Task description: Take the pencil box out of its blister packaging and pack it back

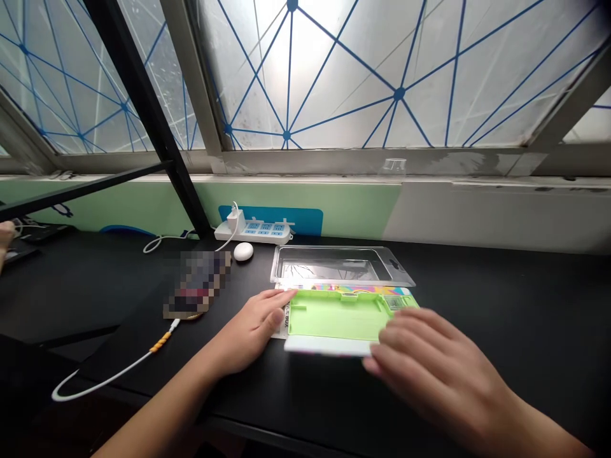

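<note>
A flat green plastic case (337, 318) with a white front edge lies on a colourful printed card (353, 291) on the black desk (501, 299). My left hand (255, 327) rests flat, fingers stretched out, with its fingertips against the case's left end. My right hand (429, 369) lies over the case's front right corner, fingers extended and slightly blurred, touching the white edge. Just behind the case sits a clear plastic blister cover (341, 264).
A white power strip (252, 230) with a plugged-in charger stands by the wall, a small white oval case (243, 251) before it. A pixelated object (198, 283) with a white cable (109, 375) lies left. Another person's hand (4, 238) shows at the far left edge.
</note>
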The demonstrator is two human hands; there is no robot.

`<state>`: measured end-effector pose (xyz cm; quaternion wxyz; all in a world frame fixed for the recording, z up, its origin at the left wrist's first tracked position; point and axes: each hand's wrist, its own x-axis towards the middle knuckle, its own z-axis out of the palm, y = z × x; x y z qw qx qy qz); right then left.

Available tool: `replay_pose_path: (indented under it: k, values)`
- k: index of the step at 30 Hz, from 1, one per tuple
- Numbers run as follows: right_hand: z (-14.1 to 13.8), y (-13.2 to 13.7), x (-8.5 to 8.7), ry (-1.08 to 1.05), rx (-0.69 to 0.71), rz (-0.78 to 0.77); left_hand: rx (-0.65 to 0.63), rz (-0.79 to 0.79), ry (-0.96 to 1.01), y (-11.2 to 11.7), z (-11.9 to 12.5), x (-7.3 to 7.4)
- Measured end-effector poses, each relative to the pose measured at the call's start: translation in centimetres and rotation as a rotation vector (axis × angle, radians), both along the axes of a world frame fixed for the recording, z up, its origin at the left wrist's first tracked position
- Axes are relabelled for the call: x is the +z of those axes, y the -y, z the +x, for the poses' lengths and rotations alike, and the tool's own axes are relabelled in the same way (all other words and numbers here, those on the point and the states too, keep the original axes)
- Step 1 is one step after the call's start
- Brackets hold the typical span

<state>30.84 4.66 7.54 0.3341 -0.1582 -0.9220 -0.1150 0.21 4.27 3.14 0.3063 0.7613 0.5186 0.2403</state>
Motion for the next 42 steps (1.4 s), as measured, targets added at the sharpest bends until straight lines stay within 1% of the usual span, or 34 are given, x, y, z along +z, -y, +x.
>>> replay_pose_path:
  k: [2,3,4,5,6,8,9,11,12,14,16,18,21,24,26,29,31,33,35,38,40,42]
  values:
    - [1.6,0.9,-0.1,0.089,0.097,-0.189,0.022,-0.035,-0.051,0.1,0.1,0.2]
    - [2.7,0.9,-0.5,0.124,0.116,-0.292,0.037,-0.054,-0.076,0.2,0.2,0.3]
    - [4.0,0.7,-1.1,0.148,0.114,-0.382,0.052,-0.07,-0.097,0.2,0.3,0.4]
    - [5.4,0.2,-1.9,0.156,0.086,-0.442,0.064,-0.078,-0.113,0.2,0.4,0.5]
    - [6.9,-0.4,-2.8,0.141,0.022,-0.451,0.07,-0.077,-0.123,0.3,0.5,0.6]
    - [9.6,-1.6,-4.7,0.112,-0.18,-0.481,0.073,-0.06,-0.132,0.3,0.6,0.6]
    - [10.6,-2.0,-5.5,0.131,-0.259,-0.52,0.071,-0.052,-0.134,0.3,0.6,0.6]
    - [11.9,-2.6,-6.7,0.149,-0.348,-0.615,0.069,-0.047,-0.137,0.3,0.6,0.4]
    - [12.1,-2.7,-7.1,0.142,-0.367,-0.663,0.069,-0.047,-0.137,0.4,0.5,0.3]
    - [11.9,-2.7,-7.3,0.084,-0.377,-0.744,0.068,-0.046,-0.122,0.4,0.3,0.1]
    - [11.4,-2.8,-7.1,-0.003,-0.367,-0.789,0.072,-0.045,-0.071,0.4,0.1,-0.2]
    - [10.9,-2.9,-6.9,-0.094,-0.362,-0.804,0.08,-0.053,0.003,0.4,-0.2,-0.4]
    - [10.5,-3.2,-6.8,-0.197,-0.403,-0.799,0.077,-0.072,0.105,0.5,-0.5,-0.6]
    - [10.4,-3.2,-7.2,-0.19,-0.458,-0.821,0.033,-0.058,0.129,0.6,-0.5,-0.8]
    - [10.4,-3.1,-7.5,-0.157,-0.501,-0.857,0.015,-0.003,0.069,0.7,-0.3,-1.0]
    - [10.4,-2.8,-7.6,-0.149,-0.533,-0.878,0.04,0.135,-0.068,0.9,0.4,-1.5]
    - [10.3,-2.6,-7.4,-0.187,-0.524,-0.849,0.069,0.263,-0.12,1.1,0.9,-1.8]
    - [10.2,-2.4,-6.8,-0.253,-0.504,-0.795,0.084,0.382,-0.125,1.4,1.3,-1.8]
    - [9.8,-2.8,-6.1,-0.329,-0.475,-0.756,0.109,0.443,-0.099,1.4,1.5,-1.2]
    - [8.5,-4.9,-4.9,-0.412,-0.405,-0.778,0.225,0.439,-0.034,0.2,2.1,0.7]
    - [7.4,-7.2,-4.3,-0.445,-0.357,-0.804,0.309,0.426,-0.018,-1.8,2.7,2.2]
    - [6.4,-9.7,-4.0,-0.462,-0.347,-0.802,0.33,0.441,-0.052,-4.5,3.3,3.1]
